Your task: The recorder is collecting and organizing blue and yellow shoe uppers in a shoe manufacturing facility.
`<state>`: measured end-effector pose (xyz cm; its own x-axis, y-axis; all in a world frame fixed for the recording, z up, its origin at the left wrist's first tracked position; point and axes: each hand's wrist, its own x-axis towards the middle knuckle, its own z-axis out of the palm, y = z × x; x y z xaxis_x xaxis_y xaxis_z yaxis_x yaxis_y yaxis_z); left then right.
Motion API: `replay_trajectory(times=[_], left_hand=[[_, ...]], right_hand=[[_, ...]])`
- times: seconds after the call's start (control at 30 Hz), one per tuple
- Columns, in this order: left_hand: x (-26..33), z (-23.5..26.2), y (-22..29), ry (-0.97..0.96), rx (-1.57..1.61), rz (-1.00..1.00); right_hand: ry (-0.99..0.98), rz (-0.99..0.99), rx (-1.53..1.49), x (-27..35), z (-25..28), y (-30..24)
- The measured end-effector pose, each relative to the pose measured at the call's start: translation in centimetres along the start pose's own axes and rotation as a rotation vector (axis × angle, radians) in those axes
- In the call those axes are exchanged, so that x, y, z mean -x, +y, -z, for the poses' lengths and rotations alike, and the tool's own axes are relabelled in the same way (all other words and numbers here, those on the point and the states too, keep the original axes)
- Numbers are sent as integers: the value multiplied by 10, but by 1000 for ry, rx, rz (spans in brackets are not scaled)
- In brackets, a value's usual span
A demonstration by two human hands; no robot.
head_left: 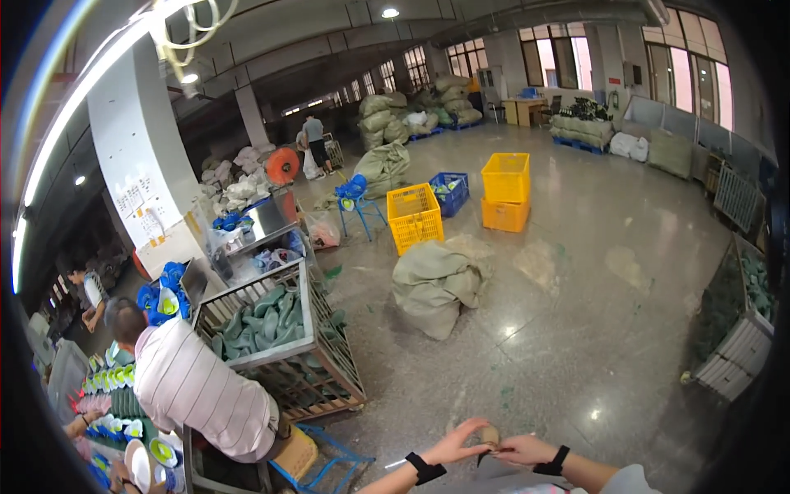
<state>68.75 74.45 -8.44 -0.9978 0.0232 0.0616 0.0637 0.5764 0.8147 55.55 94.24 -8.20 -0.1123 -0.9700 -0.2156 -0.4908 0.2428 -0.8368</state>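
Close to my body at the bottom edge, my left hand (457,445) curls its fingers and thumb around a small round tan thing (490,436). It looks like a roll or ring, but its exact kind is too small to make out. My right hand (527,449) meets it from the other side, fingertips pinched together at its edge. Both wrists wear black bands. Whether my right fingers grip the thing itself or a piece of it is hidden.
A blue-framed stool (317,461) and a seated person (202,387) in a striped shirt are at left, beside a crate (337,362) of green shoe-shaped pieces. Ahead lie a sack (436,288) and yellow crates (415,218). A cage (732,354) stands at right.
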Motion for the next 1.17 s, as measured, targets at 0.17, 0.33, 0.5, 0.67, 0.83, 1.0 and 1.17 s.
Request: replay_trajectory(times=[0.17,0.33,0.5,0.67,0.83,1.0,1.17], left_hand=[[-94,57,-29,-182,802,258],[-134,131,-108,-50,878,455],[-138,174,-206,-73,713,751],[-198,253,-245,409,569,438],[-285,317,-344,321,616,553],[-362,387,-396,395,664,670],[-408,407,-467,335,670,869]], right_hand=[[-21,378,12,-143,75,13],[43,517,-89,-258,158,9],[-44,344,-3,-374,217,29],[-214,381,121,-509,230,56],[-331,385,-43,-627,293,29],[-7,58,-169,-717,348,108],[-222,-242,-52,-751,383,218]])
